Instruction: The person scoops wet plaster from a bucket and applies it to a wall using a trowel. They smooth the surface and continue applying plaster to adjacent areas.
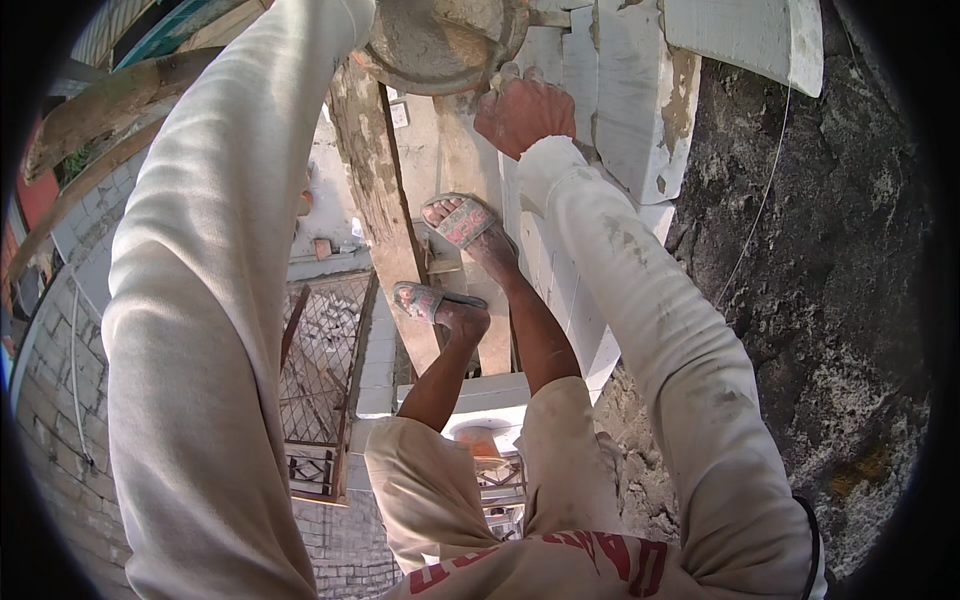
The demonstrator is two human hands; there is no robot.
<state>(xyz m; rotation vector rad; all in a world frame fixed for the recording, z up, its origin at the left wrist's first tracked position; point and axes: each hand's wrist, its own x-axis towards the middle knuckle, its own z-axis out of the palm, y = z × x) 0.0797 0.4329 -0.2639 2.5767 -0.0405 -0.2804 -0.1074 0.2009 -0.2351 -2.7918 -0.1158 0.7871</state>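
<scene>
My right hand, dusted with grey, is curled round something pale, too hidden to make out, beside the rim of a round cement-caked pan. A stack of white blocks stands just right of that hand. My left hand is out of view; its sleeved forearm reaches up past the top edge, just left of the pan. My feet, in dusty slide sandals, are on narrow wooden planks beneath me.
A rough dark wall with a thin line across it runs down the right side. Far below lie paved ground and a metal grating. Weathered timbers cross the upper left. A narrow white block ledge passes under my legs.
</scene>
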